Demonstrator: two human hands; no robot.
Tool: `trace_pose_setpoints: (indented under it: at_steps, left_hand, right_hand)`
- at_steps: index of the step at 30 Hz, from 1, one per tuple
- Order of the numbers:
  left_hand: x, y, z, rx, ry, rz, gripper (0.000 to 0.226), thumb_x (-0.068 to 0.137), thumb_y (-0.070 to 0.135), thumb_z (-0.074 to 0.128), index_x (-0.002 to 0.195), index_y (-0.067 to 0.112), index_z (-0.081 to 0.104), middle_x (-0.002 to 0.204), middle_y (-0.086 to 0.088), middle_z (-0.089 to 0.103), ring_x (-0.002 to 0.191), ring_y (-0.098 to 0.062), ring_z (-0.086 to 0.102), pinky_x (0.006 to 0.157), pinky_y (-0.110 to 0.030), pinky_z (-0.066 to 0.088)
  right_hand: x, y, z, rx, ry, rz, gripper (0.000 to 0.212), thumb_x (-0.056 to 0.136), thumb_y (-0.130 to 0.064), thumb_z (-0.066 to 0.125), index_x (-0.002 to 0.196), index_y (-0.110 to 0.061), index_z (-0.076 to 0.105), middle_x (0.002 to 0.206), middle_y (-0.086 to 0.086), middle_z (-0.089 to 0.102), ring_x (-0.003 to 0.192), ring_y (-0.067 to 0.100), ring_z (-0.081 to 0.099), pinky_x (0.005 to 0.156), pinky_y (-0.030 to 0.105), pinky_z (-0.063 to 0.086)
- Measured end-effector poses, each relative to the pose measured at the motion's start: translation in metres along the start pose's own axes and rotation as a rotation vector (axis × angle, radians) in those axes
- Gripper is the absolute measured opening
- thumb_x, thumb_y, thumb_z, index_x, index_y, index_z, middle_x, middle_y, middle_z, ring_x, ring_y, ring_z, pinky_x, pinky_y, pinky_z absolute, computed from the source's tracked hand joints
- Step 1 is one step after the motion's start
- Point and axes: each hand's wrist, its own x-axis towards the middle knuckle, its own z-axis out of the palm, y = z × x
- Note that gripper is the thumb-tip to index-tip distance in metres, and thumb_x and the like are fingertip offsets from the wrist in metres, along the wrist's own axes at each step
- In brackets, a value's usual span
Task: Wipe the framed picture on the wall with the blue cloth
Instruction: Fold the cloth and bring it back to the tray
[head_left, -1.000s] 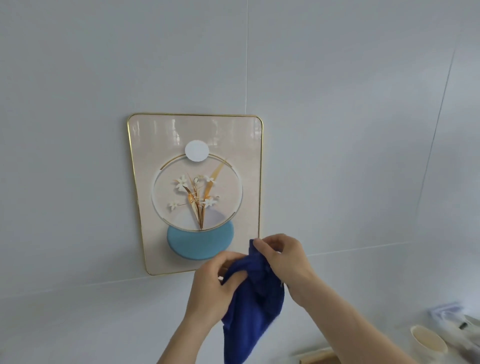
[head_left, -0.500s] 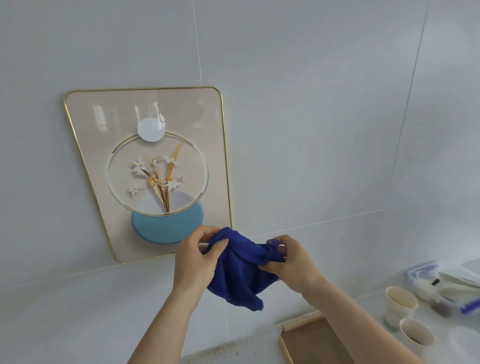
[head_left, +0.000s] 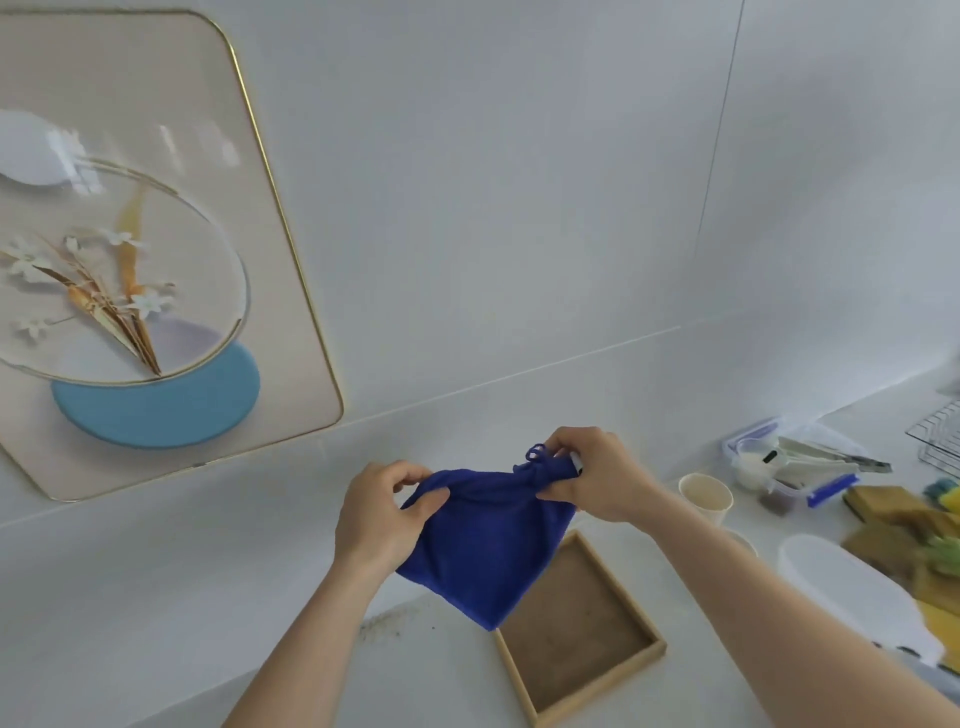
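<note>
From my seat I see a crowded white counter (head_left: 457, 670) on the right: an open shallow wooden tray (head_left: 579, 631) directly below the hands, a cream paper cup (head_left: 705, 493) just beyond the right wrist, a clear plastic box with blue clips (head_left: 789, 465) holding utensils behind it, a white oval lid (head_left: 852, 587), yellow-green sponges (head_left: 898, 514) and a wire rack (head_left: 940, 434) at the far edge. None of these lies between the hands and the wall.

My left hand (head_left: 376, 519) pinches one top corner of the dark blue terry cloth (head_left: 485, 540) between thumb and fingers; my right hand (head_left: 597, 475) is closed around the bunched opposite corner, knuckles up. The cloth is stretched between them and hangs to a point over the tray's near corner, both forearms reaching up from the bottom edge.

The gold-rimmed beige framed picture with dried flowers and a blue disc (head_left: 156, 260) hangs on the white tiled wall (head_left: 519, 208), up and left of the hands, well apart from the cloth and cut off by the left edge. The wall below its lower right corner and to its right is bare.
</note>
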Motion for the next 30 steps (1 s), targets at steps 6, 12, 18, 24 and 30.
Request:
trace_pose_setpoints:
  at_steps: [6, 12, 18, 24, 30]
  left_hand:
    - [0.004, -0.020, 0.072, 0.052, -0.127, -0.068, 0.012, 0.086, 0.028, 0.078, 0.090, 0.037, 0.071, 0.108, 0.020, 0.061, 0.110, -0.010, 0.058, 0.092, -0.033, 0.048]
    - [0.002, -0.052, 0.142, 0.135, -0.191, -0.193, 0.012, 0.085, 0.032, 0.077, 0.092, 0.038, 0.069, 0.113, 0.012, 0.065, 0.109, -0.015, 0.060, 0.099, -0.043, 0.052]
    - [-0.009, -0.086, 0.191, 0.249, -0.211, -0.241, 0.009, 0.091, 0.032, 0.073, 0.092, 0.038, 0.066, 0.091, 0.026, 0.059, 0.094, -0.010, 0.059, 0.090, -0.036, 0.052]
    - [-0.033, -0.126, 0.233, 0.559, -0.292, -0.157, 0.022, 0.098, 0.043, 0.059, 0.120, 0.040, 0.063, 0.131, 0.014, 0.058, 0.128, -0.016, 0.052, 0.105, -0.032, 0.044]
    - [-0.062, -0.163, 0.251, 0.817, -0.558, -0.044, 0.072, 0.098, 0.060, 0.041, 0.162, 0.033, 0.022, 0.174, 0.002, 0.007, 0.161, -0.027, 0.014, 0.129, -0.041, 0.008]
  right_hand:
    - [0.005, 0.069, 0.005, -0.052, -0.022, 0.107, 0.024, 0.078, -0.021, 0.083, 0.089, -0.032, 0.066, 0.086, -0.007, 0.072, 0.082, 0.019, 0.064, 0.078, 0.043, 0.058]
    - [0.008, 0.133, 0.032, -0.063, -0.040, 0.184, 0.026, 0.078, -0.018, 0.076, 0.100, -0.030, 0.070, 0.097, -0.002, 0.076, 0.086, 0.026, 0.068, 0.074, 0.042, 0.059]
    - [0.001, 0.181, 0.068, -0.107, -0.105, 0.205, 0.038, 0.083, -0.008, 0.069, 0.115, -0.029, 0.067, 0.112, -0.004, 0.072, 0.100, 0.025, 0.065, 0.072, 0.034, 0.049]
    - [-0.018, 0.226, 0.112, -0.264, -0.321, 0.182, 0.043, 0.096, -0.014, 0.063, 0.137, -0.027, 0.061, 0.136, -0.002, 0.061, 0.125, 0.026, 0.060, 0.097, 0.038, 0.054]
    - [-0.042, 0.250, 0.134, -0.621, -0.677, 0.066, 0.087, 0.101, -0.060, 0.052, 0.167, -0.023, 0.009, 0.177, 0.007, 0.003, 0.164, 0.029, -0.007, 0.132, 0.052, -0.007]
